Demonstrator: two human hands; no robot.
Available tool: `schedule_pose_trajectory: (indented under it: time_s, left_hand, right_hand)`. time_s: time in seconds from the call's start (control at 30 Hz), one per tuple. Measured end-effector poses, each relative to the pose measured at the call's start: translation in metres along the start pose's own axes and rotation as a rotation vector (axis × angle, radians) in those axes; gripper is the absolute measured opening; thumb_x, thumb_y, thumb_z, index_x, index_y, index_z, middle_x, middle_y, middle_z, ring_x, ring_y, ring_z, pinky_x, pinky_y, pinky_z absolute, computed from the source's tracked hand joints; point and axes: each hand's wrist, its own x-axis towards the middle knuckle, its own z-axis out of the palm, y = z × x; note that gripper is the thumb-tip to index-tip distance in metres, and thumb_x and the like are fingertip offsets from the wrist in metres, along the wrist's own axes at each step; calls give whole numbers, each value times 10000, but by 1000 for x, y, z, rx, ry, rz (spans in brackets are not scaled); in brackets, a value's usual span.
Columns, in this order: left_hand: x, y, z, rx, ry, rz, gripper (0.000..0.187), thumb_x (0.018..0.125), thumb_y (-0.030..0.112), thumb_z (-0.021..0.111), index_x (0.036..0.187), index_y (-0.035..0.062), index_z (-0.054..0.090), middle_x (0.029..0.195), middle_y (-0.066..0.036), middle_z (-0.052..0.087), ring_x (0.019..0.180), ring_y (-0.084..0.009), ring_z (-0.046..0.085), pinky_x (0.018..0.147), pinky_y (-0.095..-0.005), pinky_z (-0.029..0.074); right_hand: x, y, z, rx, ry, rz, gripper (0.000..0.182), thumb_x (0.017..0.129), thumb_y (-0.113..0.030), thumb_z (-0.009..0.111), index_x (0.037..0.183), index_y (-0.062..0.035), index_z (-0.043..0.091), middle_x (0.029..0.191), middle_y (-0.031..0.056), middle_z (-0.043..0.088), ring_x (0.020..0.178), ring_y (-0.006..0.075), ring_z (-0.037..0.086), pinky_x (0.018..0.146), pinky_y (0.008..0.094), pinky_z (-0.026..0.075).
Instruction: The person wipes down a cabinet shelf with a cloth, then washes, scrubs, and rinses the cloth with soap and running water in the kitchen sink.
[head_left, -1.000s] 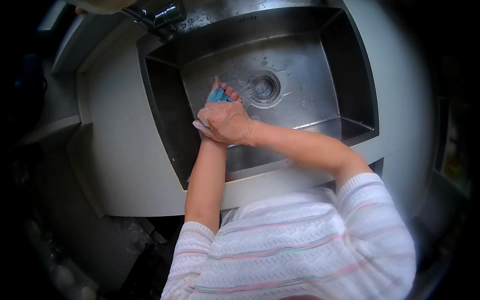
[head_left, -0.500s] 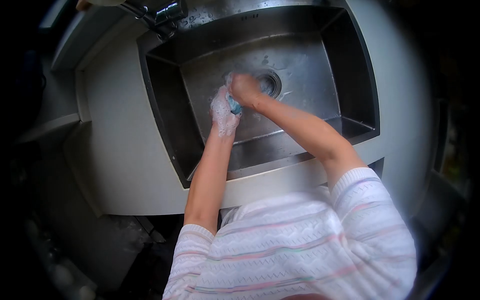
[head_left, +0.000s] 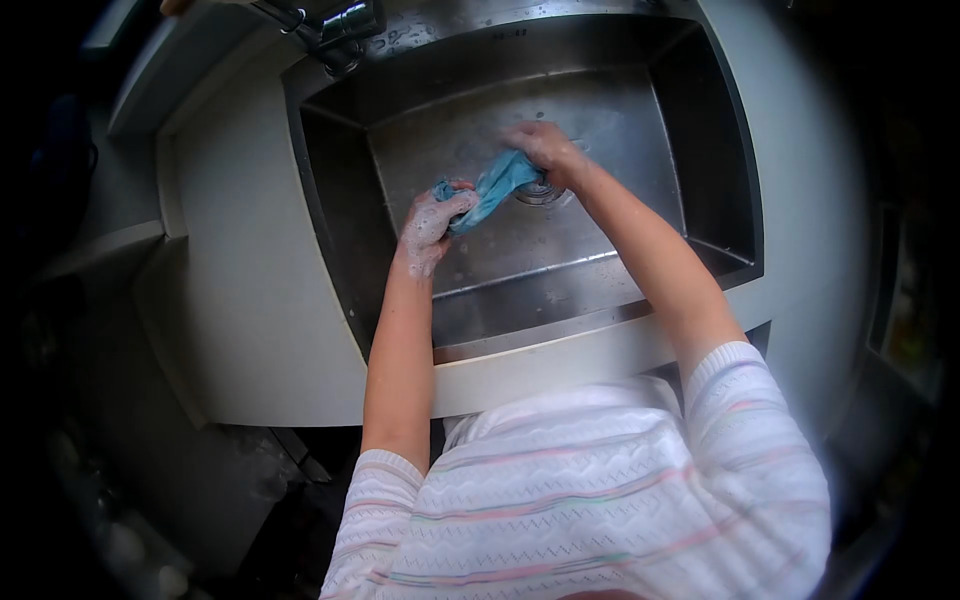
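A wet blue cloth is stretched between my two hands, above the floor of the metal sink. White suds coat my left hand, which is closed around the cloth's lower left part. A bit of cloth pokes out past its fingers. My right hand grips the upper right end, close to the drain; its fingertips are slightly blurred. The cloth looks twisted along its length and partly covers the drain's edge.
A chrome faucet stands at the sink's back left corner, with water drops on the rim beside it. Pale countertop runs along the left, front and right of the sink. A low wall edges the counter at far left.
My hands were pressed together with the cloth mostly hidden between them. Now they are apart: the right has moved up and right, the left slightly left, and the cloth is drawn out between them.
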Motion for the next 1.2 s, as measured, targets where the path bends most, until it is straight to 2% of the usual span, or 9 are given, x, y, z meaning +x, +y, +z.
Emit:
schedule_pose_trajectory:
  time_s: [0.23, 0.33, 0.63, 0.77, 0.83, 1.0, 1.1, 1.13, 1.2]
  left_hand:
    - [22, -6, 1, -676, 299, 91, 108, 804, 114, 574, 868, 41, 526, 727, -45, 565, 680, -190, 576, 585, -308, 483]
    - [40, -32, -12, -815, -166, 96, 185, 847, 237, 528, 808, 57, 511, 685, -49, 543, 671, -204, 564, 562, -324, 459]
    - [22, 1, 55, -816, 197, 160, 266, 881, 293, 420, 797, 73, 544, 778, -51, 566, 724, -195, 545, 683, -317, 443]
    - [54, -56, -2, -979, -668, 291, 241, 892, 245, 382, 848, 69, 542, 810, -52, 565, 797, -185, 549, 745, -314, 445]
    - [32, -26, 41, -777, 297, 97, 237, 897, 245, 361, 873, 86, 535, 910, -61, 546, 836, -176, 538, 752, -306, 441]
    - [59, -72, -1, -927, -445, 317, 228, 891, 274, 396, 817, 106, 530, 815, -35, 553, 789, -170, 541, 734, -304, 446]
    - [41, -55, 2, -824, -227, 119, 269, 892, 316, 397, 776, 108, 523, 744, -20, 546, 752, -164, 539, 703, -307, 453]
    - [33, -35, 29, -799, 187, 167, 197, 875, 261, 464, 809, 89, 535, 774, -28, 564, 781, -168, 551, 719, -315, 460]
    - [14, -7, 41, -712, 177, 107, 86, 828, 184, 533, 853, 102, 539, 843, -22, 573, 830, -176, 559, 749, -331, 460]
  right_hand:
    - [-13, 0, 22, -476, 104, -412, 197, 809, -240, 553, 886, -64, 598, 771, 117, 602, 664, 247, 599, 586, 324, 466]
    - [-71, -3, 87, -907, 91, -730, 266, 803, -322, 528, 764, -66, 587, 765, 146, 571, 760, 311, 573, 646, 387, 453]
    - [-32, -9, 65, -1013, 272, -460, 150, 793, -242, 481, 777, -166, 610, 772, 143, 618, 734, 355, 595, 659, 447, 473]
    - [-47, 20, 95, -985, 188, -753, 165, 778, -243, 507, 807, -108, 596, 742, 162, 598, 686, 355, 581, 623, 444, 459]
    - [-21, 7, 80, -964, 234, -548, 196, 794, -263, 491, 761, -104, 601, 735, 174, 604, 724, 351, 593, 676, 439, 463]
    - [-62, -1, 97, -983, 173, -631, 197, 773, -259, 543, 747, -75, 609, 731, 175, 603, 652, 345, 595, 650, 455, 461]
    - [-45, 25, 89, -1033, 170, -784, 242, 789, -300, 514, 710, -84, 589, 697, 165, 595, 672, 355, 583, 632, 431, 465]
    - [-37, 7, 81, -1042, 180, -589, 290, 816, -323, 476, 738, -78, 609, 787, 163, 616, 742, 361, 591, 686, 442, 457]
    - [-3, -3, 58, -934, 220, -373, 323, 811, -355, 486, 765, -66, 623, 792, 177, 613, 751, 363, 589, 686, 429, 456]
